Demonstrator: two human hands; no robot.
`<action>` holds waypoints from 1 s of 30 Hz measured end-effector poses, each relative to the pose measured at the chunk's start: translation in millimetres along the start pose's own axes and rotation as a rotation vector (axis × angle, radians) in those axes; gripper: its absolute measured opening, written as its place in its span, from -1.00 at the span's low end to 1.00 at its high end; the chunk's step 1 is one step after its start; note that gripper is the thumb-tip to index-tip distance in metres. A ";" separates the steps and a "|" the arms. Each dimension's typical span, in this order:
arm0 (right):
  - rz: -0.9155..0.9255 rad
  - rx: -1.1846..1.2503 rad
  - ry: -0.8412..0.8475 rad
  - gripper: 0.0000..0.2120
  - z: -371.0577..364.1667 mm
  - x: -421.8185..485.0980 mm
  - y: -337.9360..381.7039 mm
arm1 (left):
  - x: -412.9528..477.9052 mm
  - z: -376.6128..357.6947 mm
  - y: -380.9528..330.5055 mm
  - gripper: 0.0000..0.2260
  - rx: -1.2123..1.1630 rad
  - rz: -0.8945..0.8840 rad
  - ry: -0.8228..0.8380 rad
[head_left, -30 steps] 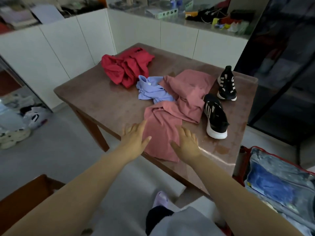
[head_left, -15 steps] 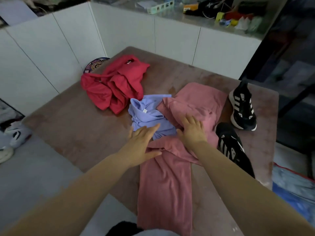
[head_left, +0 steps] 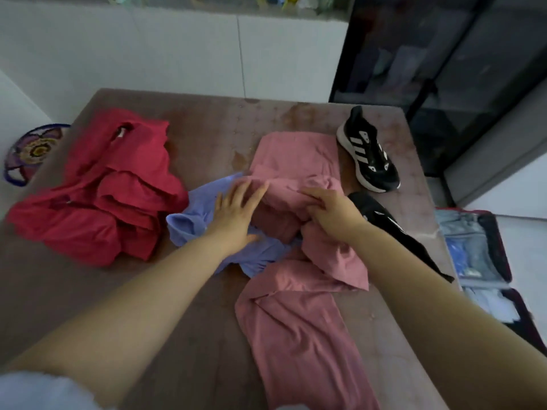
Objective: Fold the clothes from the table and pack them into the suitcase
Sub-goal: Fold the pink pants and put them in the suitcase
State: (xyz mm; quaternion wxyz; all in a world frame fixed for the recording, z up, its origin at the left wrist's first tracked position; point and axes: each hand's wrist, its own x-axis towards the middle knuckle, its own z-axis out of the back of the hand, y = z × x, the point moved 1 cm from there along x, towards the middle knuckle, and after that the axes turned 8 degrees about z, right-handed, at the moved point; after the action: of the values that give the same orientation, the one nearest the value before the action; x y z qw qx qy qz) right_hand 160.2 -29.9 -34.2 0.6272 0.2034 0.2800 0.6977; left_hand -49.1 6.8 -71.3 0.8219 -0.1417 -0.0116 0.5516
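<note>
Gripped in the curled fingers of the right hand [head_left: 331, 208] is a bunched fold of the pink garment [head_left: 296, 327], near its middle. The left hand [head_left: 233, 216] is laid flat, fingers straight and slightly spread. Its palm rests on the lilac garment [head_left: 186, 216] and its fingertips reach the edge of the pink fold.

The pink garment is spread down the middle of the table [head_left: 207, 119], with one long part running to the near edge and another lying flat toward the far side. The lilac garment is crumpled just left of it and partly tucked beneath it. A red garment [head_left: 112, 202] is heaped further left, just beside the lilac one.

A small white label [head_left: 120, 132] is seen at the red garment's neck, but nothing on it can be read. Three white stripes are shown on the side of the far black shoe [head_left: 367, 155], with no legible name. The near black shoe [head_left: 381, 220] is partly covered by the right forearm.

The table is brown and marked with pale stains. To its right, lower down, the suitcase [head_left: 473, 253] lies open, with what seems to be blue and grey clothing inside. White cabinets [head_left: 177, 54] are set behind the table and a dark glass-fronted unit [head_left: 444, 60] stands to the right. A round patterned object [head_left: 32, 149] is seen past the table's left edge.
</note>
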 end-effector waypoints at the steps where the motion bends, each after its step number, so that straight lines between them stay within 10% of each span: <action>1: 0.004 0.098 -0.005 -0.56 10.5 -4.0 2.6 | 6.2 3.6 1.7 -0.04 0.018 -0.041 -0.018; 7: -0.117 0.793 0.023 -0.62 56.5 -42.0 -2.7 | 33.9 20.4 20.9 0.12 -0.026 -0.470 -0.240; 13: -0.343 -0.084 -0.196 -0.54 31.5 -48.6 -36.5 | 51.4 32.2 11.0 -0.39 -0.267 -0.314 0.158; 17: -0.007 -0.510 -0.422 -0.62 -12.8 -49.2 1.6 | 52.6 38.1 3.1 -0.58 -0.396 -0.272 0.151; 23: -0.132 -0.324 -0.077 -0.08 -87.5 -43.8 37.6 | 47.0 31.6 -8.0 -0.68 -0.575 -0.185 0.130; 30: -0.234 -0.103 -0.402 -0.06 -74.7 -28.3 49.4 | 26.1 52.5 -48.7 -0.75 -0.711 -0.265 0.128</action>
State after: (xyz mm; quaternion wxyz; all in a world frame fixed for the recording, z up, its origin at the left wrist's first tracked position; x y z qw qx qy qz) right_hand 78.8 -70.8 -57.1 0.7563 0.2722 0.1354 0.5792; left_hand -4.1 25.0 -12.6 0.7847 -0.4492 -0.1692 0.3923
